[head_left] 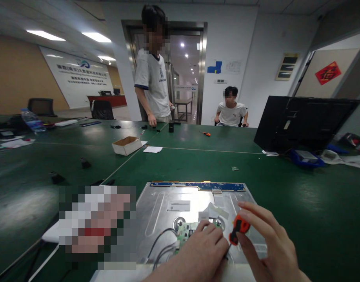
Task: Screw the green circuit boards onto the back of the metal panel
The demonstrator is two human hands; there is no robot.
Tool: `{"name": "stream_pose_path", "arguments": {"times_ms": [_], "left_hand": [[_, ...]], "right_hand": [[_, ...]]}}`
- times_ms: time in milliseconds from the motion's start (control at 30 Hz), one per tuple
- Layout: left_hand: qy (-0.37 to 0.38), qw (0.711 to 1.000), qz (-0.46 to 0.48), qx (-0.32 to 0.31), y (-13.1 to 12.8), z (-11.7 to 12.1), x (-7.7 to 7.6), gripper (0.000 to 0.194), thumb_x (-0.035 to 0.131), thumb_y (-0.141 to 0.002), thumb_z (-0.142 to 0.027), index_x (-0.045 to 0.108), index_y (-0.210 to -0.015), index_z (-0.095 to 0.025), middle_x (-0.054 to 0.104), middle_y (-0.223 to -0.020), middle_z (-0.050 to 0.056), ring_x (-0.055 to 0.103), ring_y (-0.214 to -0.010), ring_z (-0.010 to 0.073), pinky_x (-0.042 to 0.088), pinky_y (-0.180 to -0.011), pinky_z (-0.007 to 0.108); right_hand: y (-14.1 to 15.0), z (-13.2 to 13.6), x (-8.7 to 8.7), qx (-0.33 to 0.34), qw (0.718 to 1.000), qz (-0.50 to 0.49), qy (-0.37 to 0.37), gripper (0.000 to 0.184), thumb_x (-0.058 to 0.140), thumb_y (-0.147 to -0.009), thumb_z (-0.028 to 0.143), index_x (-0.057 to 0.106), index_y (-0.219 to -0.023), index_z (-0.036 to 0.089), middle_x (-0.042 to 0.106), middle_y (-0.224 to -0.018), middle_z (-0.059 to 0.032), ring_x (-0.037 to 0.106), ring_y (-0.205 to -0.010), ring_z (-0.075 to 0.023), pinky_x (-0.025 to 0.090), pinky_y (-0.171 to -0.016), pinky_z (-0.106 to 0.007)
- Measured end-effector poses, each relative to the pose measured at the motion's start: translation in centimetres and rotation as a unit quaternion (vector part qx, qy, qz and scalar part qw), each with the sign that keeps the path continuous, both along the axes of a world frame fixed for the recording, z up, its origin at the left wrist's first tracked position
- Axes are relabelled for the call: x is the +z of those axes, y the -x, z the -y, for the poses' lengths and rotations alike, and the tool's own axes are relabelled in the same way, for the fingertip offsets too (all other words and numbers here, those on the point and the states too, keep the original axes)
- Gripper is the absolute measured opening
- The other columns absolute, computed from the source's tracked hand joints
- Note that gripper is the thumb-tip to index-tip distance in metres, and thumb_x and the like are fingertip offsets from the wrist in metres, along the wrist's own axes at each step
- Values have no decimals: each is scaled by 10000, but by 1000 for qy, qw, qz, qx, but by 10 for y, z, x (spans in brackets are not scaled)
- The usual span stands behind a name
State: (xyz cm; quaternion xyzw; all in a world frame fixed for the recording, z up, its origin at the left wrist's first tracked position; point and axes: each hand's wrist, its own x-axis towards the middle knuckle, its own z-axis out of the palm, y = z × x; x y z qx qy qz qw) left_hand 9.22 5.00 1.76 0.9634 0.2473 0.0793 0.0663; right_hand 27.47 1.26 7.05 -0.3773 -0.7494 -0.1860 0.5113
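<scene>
A metal display panel (pixel 156 203) lies flat before me, with a long blue circuit strip (pixel 180 185) along its far edge. On the near part sits a green circuit board (pixel 184 231), partly covered by my left hand (pixel 202 241). The left fingers are bent and pressed together over it; what they grip, if anything, is hidden. Between the thumb and fingers of my right hand (pixel 271 239) is a screwdriver (pixel 239 228) with an orange and black handle. Its shaft slants down beside the left hand, and the tip cannot be made out. Black cables (pixel 160 239) run from the board.
A small open cardboard box (pixel 127 145) stands at the back left. Another orange screwdriver (pixel 206 133) lies farther back, and a large black monitor (pixel 303 121) stands at right. A blurred pinkish object (pixel 109 219) is beside the panel. One person stands and another sits across the table.
</scene>
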Motion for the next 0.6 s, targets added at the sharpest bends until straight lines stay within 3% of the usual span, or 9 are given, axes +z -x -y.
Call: {"name": "stream_pose_path", "arguments": {"times_ms": [233,433,600], "left_hand": [[29,999,18,-4,2,3,11,215,564,-857,-205,529,-1067,-175,640,-1134,75,588,-1031,255,362,-1023,431],[49,999,17,-4,3,4,12,225,559,-850,-197,543,-1074,-181,637,-1128,81,578,-1041,259,365,-1013,429],[30,999,31,-4,2,4,7,203,552,-860,-189,547,-1062,-175,637,-1108,76,572,-1046,251,353,-1023,417]], "right_hand": [[-1,0,0,43,999,4,17,373,546,-871,108,554,-1243,134,706,-1171,-134,688,-1091,-224,583,-856,-317],[0,-1,-9,48,998,-44,21,302,603,-876,141,542,-1169,181,677,-1023,-96,706,-907,-201,590,-726,-316],[1,-1,-4,40,999,-9,-13,232,620,-903,223,566,-1118,155,650,-961,-70,676,-857,-165,553,-681,-268]]}}
